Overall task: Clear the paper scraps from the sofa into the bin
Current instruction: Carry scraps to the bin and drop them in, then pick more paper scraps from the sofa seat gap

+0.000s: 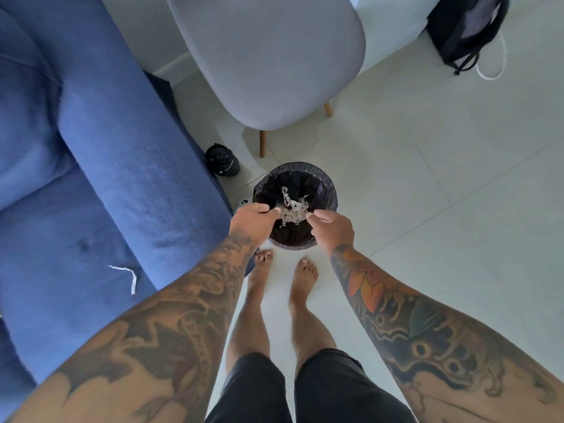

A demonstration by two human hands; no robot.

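Note:
A round bin (326, 190) lined with a black bag stands on the floor right of the blue sofa (100, 166). A tangle of white paper scraps (293, 209) hangs over the bin's opening. My left hand (252, 219) and my right hand (334, 228) are over the near rim, fingers pinched at the two sides of the tangle. One white paper strip (129, 274) lies on the sofa seat, left of my left forearm.
A grey chair (268, 56) on wooden legs stands behind the bin. A small black object (222, 160) lies on the floor by the sofa's arm. A black bag (467, 29) with a white cord sits far right. My bare feet stand just short of the bin on pale tiles.

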